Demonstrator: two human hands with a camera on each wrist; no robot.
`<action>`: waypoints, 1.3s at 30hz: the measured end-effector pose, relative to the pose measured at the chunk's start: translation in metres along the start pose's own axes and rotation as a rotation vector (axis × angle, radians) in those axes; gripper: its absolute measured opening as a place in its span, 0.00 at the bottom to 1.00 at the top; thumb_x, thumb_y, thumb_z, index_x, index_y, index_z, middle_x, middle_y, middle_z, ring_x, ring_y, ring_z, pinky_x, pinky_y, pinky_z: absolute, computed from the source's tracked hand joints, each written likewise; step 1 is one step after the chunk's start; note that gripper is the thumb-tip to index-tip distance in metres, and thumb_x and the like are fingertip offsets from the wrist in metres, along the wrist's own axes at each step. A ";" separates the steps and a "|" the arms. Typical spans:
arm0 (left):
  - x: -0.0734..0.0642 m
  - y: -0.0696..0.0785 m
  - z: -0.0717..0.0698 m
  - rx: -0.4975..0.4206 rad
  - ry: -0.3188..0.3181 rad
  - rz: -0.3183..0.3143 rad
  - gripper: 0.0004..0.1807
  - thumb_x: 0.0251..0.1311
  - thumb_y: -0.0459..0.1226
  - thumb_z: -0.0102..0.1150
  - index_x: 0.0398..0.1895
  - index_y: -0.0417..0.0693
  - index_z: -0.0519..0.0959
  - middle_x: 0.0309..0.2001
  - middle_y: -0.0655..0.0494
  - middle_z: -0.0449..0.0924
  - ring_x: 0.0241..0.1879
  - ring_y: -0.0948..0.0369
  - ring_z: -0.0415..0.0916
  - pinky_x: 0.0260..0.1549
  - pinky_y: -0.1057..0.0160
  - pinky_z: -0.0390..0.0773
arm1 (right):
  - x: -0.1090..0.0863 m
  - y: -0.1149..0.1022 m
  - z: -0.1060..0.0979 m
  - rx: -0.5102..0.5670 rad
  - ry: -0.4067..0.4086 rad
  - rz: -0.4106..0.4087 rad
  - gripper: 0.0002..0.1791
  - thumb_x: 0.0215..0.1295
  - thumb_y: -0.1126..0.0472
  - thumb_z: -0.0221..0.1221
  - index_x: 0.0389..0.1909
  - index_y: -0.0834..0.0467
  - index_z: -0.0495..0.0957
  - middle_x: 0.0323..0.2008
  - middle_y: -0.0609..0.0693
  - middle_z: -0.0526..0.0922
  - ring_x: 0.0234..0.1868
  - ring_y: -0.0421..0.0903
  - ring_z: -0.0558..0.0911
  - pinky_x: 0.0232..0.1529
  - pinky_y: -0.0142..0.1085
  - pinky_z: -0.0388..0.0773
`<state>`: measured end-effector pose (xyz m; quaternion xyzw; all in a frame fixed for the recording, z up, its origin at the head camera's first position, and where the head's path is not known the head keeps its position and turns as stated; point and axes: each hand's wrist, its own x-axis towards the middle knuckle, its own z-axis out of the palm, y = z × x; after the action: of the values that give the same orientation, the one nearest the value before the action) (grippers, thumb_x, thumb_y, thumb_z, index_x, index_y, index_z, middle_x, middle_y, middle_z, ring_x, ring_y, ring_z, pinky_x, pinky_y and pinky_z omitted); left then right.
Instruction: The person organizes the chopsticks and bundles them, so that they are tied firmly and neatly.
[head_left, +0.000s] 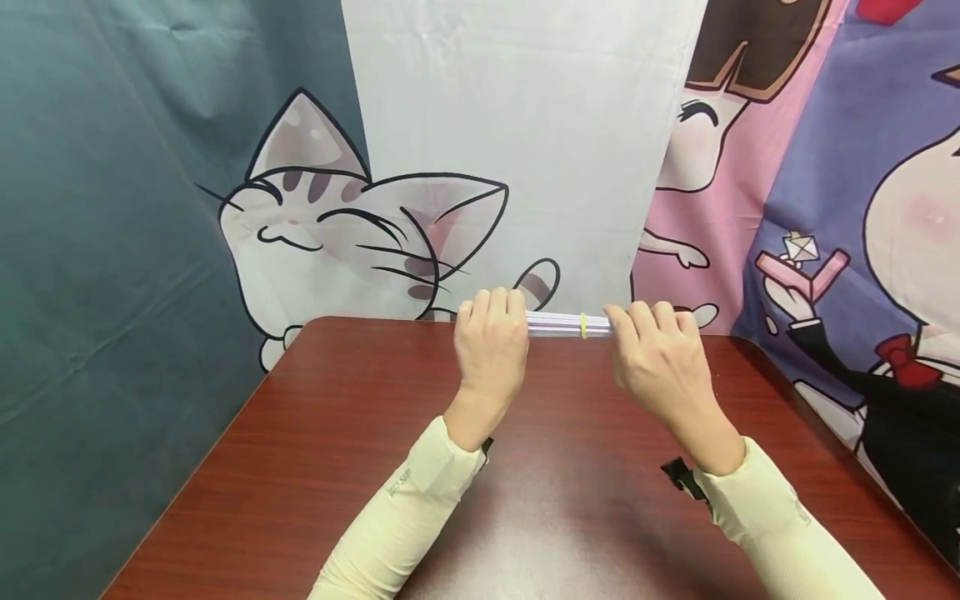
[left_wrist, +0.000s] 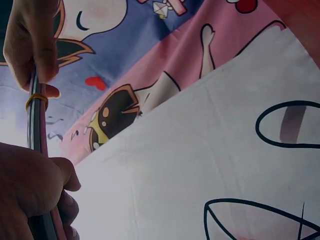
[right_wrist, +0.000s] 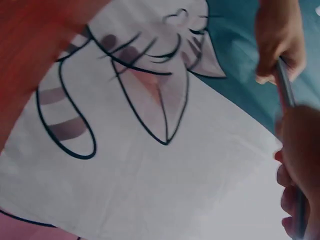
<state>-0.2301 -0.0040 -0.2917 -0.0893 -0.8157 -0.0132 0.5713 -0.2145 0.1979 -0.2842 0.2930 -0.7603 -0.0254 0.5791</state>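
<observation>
A thin, straight bundle of pale strips (head_left: 555, 325) is held level above the far part of the table. Round it, close to the right hand, goes a yellow band (head_left: 583, 325). My left hand (head_left: 491, 337) grips the left part of the bundle, knuckles up. On the right part, my right hand (head_left: 660, 354) has its fingers curled round it. The left wrist view shows the strips side by side, grey and pinkish, with the band (left_wrist: 36, 100) between both hands. In the right wrist view a short stretch of the bundle (right_wrist: 285, 82) shows between the hands; its ends are hidden.
A reddish-brown table (head_left: 337, 433) lies below the hands. Behind it hangs a cloth backdrop (head_left: 525, 125) with a cartoon cat and cartoon people. Both forearms wear pale sleeves (head_left: 397, 517), and a dark strap (head_left: 682, 479) shows at the right wrist.
</observation>
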 end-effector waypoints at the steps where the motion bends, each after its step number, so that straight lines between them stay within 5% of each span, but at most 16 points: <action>1: -0.001 -0.001 0.001 -0.004 -0.003 0.003 0.08 0.56 0.30 0.57 0.23 0.49 0.72 0.23 0.55 0.69 0.29 0.57 0.69 0.32 0.61 0.66 | 0.000 0.000 0.002 -0.015 0.014 -0.001 0.16 0.72 0.59 0.44 0.42 0.67 0.76 0.25 0.59 0.71 0.22 0.60 0.66 0.24 0.50 0.60; 6: -0.004 -0.002 0.006 -0.038 0.031 0.057 0.04 0.55 0.33 0.59 0.29 0.49 0.73 0.28 0.55 0.70 0.31 0.57 0.69 0.38 0.60 0.66 | 0.002 0.002 0.007 -0.077 0.089 0.028 0.13 0.72 0.64 0.44 0.35 0.66 0.75 0.23 0.57 0.67 0.20 0.59 0.63 0.23 0.50 0.61; 14: -0.009 -0.005 0.016 -0.046 0.120 0.103 0.03 0.64 0.37 0.55 0.39 0.50 0.75 0.40 0.56 0.74 0.42 0.57 0.71 0.50 0.59 0.67 | 0.008 0.009 0.011 -0.080 0.078 0.062 0.14 0.73 0.63 0.44 0.31 0.67 0.72 0.23 0.58 0.68 0.22 0.61 0.64 0.25 0.52 0.61; 29: -0.013 -0.010 0.021 -0.036 0.044 0.132 0.04 0.69 0.34 0.48 0.40 0.50 0.73 0.38 0.55 0.73 0.41 0.56 0.70 0.47 0.59 0.68 | 0.006 0.009 0.021 -0.064 0.151 0.070 0.10 0.71 0.65 0.47 0.32 0.64 0.75 0.25 0.57 0.72 0.24 0.60 0.68 0.30 0.53 0.65; 33: -0.013 -0.020 0.021 -0.099 0.013 0.194 0.04 0.66 0.35 0.51 0.39 0.51 0.76 0.37 0.57 0.76 0.38 0.57 0.73 0.42 0.59 0.69 | -0.002 0.014 0.022 -0.032 0.102 0.058 0.12 0.71 0.64 0.46 0.36 0.64 0.77 0.27 0.57 0.74 0.25 0.60 0.70 0.29 0.52 0.65; 39: -0.019 -0.036 0.026 -0.240 -0.027 0.274 0.11 0.56 0.43 0.67 0.41 0.53 0.81 0.35 0.59 0.81 0.36 0.58 0.76 0.29 0.60 0.73 | -0.018 0.025 0.020 0.125 -0.107 0.028 0.12 0.64 0.63 0.56 0.45 0.62 0.81 0.32 0.56 0.82 0.27 0.59 0.76 0.26 0.49 0.66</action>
<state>-0.2540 -0.0391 -0.3161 -0.2674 -0.7962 -0.0315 0.5418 -0.2398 0.2216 -0.2971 0.3164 -0.7942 0.0147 0.5185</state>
